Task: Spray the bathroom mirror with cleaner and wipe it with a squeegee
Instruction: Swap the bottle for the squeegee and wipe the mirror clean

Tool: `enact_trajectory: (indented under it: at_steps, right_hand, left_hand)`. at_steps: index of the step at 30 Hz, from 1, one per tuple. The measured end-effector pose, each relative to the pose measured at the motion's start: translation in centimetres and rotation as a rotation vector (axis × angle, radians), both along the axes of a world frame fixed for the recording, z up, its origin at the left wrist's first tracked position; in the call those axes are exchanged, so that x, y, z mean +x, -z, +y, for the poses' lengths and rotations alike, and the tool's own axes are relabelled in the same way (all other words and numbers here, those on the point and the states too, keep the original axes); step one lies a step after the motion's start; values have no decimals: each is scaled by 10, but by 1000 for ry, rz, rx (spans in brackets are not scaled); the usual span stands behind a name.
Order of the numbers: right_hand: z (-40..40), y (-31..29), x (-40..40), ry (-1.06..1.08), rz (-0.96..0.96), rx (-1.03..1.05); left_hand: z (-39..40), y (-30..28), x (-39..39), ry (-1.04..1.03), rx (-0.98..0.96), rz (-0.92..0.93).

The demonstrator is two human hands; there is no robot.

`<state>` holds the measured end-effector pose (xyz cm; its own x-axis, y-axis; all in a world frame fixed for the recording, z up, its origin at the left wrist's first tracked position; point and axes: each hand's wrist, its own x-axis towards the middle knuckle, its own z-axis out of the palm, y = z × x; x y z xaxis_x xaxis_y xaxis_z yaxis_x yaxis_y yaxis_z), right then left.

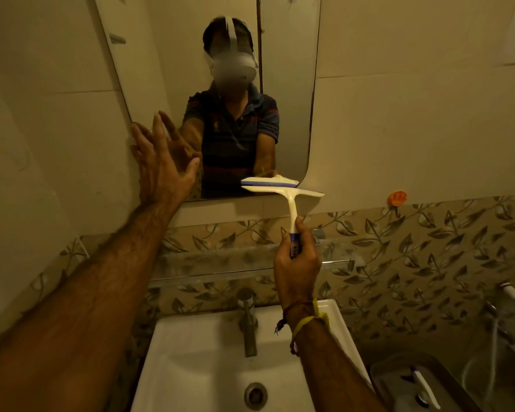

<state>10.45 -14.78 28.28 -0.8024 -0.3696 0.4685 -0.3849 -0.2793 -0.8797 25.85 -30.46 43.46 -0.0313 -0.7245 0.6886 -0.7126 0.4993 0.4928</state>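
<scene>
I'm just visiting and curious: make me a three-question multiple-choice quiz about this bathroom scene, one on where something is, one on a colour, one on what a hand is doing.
1. Where is the squeegee blade?
A. At the mirror's bottom right corner
B. In the sink
C. On the glass shelf

2. What colour is the small hook on the wall right of the mirror?
A. Green
B. Orange
C. Black

3. What is the left hand doing?
A. Holding a spray bottle
B. Turning the tap
C. Spread open at the mirror's left edge

Answers:
1. A: the squeegee head lies along the lower right corner of the mirror, its handle held by the right hand.
2. B: the hook is bright orange.
3. C: the left hand shows splayed fingers at the mirror's edge, holding nothing.
</scene>
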Motion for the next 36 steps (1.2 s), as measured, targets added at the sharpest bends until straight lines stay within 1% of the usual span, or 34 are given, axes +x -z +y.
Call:
enact_trajectory:
  at_steps: [3, 5, 7, 11, 14, 16, 18, 20, 23, 26, 29, 32, 36]
  right_hand:
    - [3, 5, 3, -10, -49, 30]
    - [8, 9, 9, -36, -132, 21]
    - [13, 8, 19, -47, -182, -66]
    - [9, -28, 41, -24, -170, -225]
    - [-8, -51, 46, 48, -293, -278]
    - [-18, -55, 52, 78, -406, -278]
    - [-24, -54, 63, 111, -473, -256]
    - [-28, -52, 75, 131, -488, -260]
    - [-34, -54, 82, 177, -500, -259]
    - [-41, -56, 89, 231, -517, -257]
    - [-48, -58, 106, 211, -548, -253]
    - [-54, -57, 125, 199, -585, -260]
    - [-61, -66, 146, 174, -659, -275]
  left_hand:
    - [0, 3, 7, 51, -32, 12]
    - [0, 4, 12, 55, -42, 11]
    - [-1, 6, 16, 56, -49, 2]
    - [-7, 8, 24, 49, -53, -21]
    - [-8, 3, 29, 45, -64, -20]
    - [-10, -5, 35, 36, -84, -19]
    - [-16, -15, 45, 47, -78, -1]
    - [-22, -23, 55, 90, -27, 9]
    - [-23, -27, 66, 98, 45, -74]
    - [-18, -31, 71, 113, 8, -83]
    - [-11, -31, 68, 167, -52, -31]
    - [-10, -24, 65, 212, -57, 49]
    - [-19, -27, 75, 268, -54, 52]
